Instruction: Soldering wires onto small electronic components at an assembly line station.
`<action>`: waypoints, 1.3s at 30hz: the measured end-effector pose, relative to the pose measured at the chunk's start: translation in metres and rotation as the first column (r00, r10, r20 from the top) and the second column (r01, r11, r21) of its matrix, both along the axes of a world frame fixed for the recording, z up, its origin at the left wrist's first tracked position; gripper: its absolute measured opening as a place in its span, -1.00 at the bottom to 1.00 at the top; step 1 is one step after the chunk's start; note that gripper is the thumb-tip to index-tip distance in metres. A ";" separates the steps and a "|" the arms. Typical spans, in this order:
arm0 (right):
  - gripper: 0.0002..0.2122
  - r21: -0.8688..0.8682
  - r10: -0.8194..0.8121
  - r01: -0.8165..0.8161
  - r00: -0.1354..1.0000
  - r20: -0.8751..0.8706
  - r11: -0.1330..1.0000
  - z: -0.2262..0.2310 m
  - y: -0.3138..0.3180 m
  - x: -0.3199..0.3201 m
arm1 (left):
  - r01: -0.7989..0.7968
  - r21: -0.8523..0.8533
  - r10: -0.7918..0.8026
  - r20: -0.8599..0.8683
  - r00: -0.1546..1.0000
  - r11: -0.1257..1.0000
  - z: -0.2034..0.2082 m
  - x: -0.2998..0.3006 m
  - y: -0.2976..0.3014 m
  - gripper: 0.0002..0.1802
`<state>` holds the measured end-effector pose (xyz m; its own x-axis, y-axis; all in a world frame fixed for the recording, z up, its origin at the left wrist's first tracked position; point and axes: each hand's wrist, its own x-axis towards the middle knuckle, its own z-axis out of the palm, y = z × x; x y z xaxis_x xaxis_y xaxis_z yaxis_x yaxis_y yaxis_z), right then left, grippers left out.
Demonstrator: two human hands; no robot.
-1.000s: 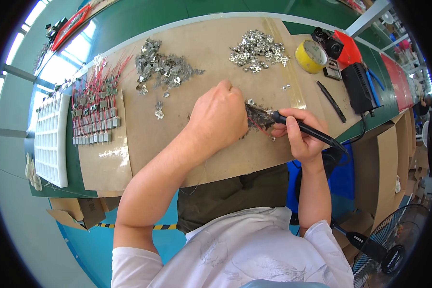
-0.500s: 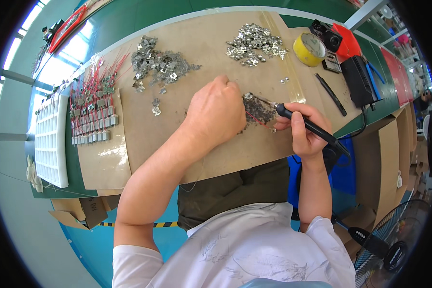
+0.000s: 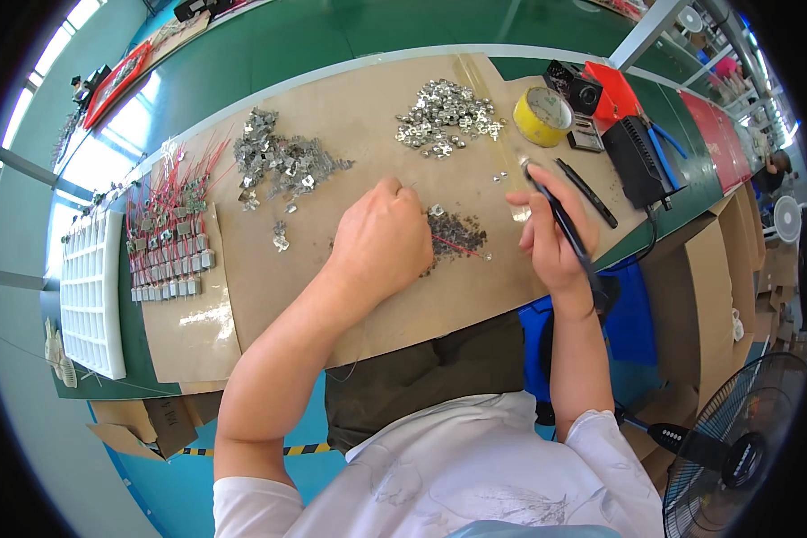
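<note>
My left hand (image 3: pixel 381 235) is closed over the brown board, and whatever its fingers grip is hidden. From beside it a thin red wire (image 3: pixel 457 244) runs right to a small bright end, across a scatter of dark crumbs (image 3: pixel 464 231). A small shiny metal piece (image 3: pixel 437 211) is just right of the knuckles. My right hand (image 3: pixel 560 235) is wrapped round the black handle of a soldering iron (image 3: pixel 565 218), its tip end pointing away from me, clear of the left hand. Farther off lie a pile of shiny metal pieces (image 3: pixel 444 117) and a pile of flat metal tabs (image 3: pixel 287 161).
Rows of small parts with red wires (image 3: pixel 169 255) stand at left beside a white slotted tray (image 3: pixel 94 296). At right are a yellow tape roll (image 3: pixel 540 118), a black pen-like tool (image 3: pixel 587 193), a black box (image 3: pixel 641 161) and a red container (image 3: pixel 614 90). A fan (image 3: pixel 735 448) stands low right.
My right hand has drawn the soldering iron away to the right from the shiny piece beside my left hand. The left hand stays closed. The whole view has shifted slightly.
</note>
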<state>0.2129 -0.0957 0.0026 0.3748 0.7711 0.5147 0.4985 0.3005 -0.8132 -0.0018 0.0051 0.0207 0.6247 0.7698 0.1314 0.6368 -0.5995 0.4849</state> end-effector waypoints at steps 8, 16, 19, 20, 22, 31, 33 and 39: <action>-0.68 0.125 -0.082 0.011 0.810 0.581 0.992 0.000 0.030 0.010 | -0.022 -0.003 0.022 0.012 1.000 1.000 0.000 0.001 0.000 -0.88; -0.65 0.108 -0.045 -0.023 0.807 0.589 0.994 -0.001 0.030 0.009 | -0.015 0.006 0.015 0.026 1.000 1.000 -0.002 -0.001 -0.001 -0.88; -0.62 0.035 0.072 -0.115 0.799 0.597 0.993 0.000 0.023 0.009 | -0.020 0.000 0.020 0.011 1.000 1.000 -0.002 0.001 0.001 -0.88; -0.62 0.035 0.089 -0.138 0.795 0.600 0.990 -0.001 0.023 0.008 | -0.020 0.003 0.020 0.006 1.000 1.000 -0.003 0.002 0.001 -0.88; -0.62 0.033 0.111 -0.163 0.792 0.601 0.986 -0.001 0.023 0.006 | -0.023 0.003 0.023 -0.001 1.000 1.000 -0.004 0.001 0.001 -0.88; -0.60 0.083 0.106 -0.185 0.816 0.569 0.979 -0.002 0.027 0.006 | -0.030 -0.004 0.030 -0.005 1.000 1.000 0.001 0.001 0.000 -0.87; -0.61 0.081 0.118 -0.200 0.808 0.578 0.976 -0.001 0.026 0.006 | 0.007 0.040 -0.007 -0.002 1.000 0.999 -0.001 0.000 0.000 -0.87; -0.64 0.072 0.151 -0.234 0.804 0.575 0.970 -0.001 0.025 0.007 | -0.025 0.000 0.025 0.024 0.999 1.000 -0.006 -0.001 0.001 -0.88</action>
<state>0.2200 -0.0704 0.0011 -0.1606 0.7056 0.6902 0.7754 0.5229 -0.3541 -0.0026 0.0057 0.0151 0.6018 0.7852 0.1459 0.6399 -0.5834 0.5001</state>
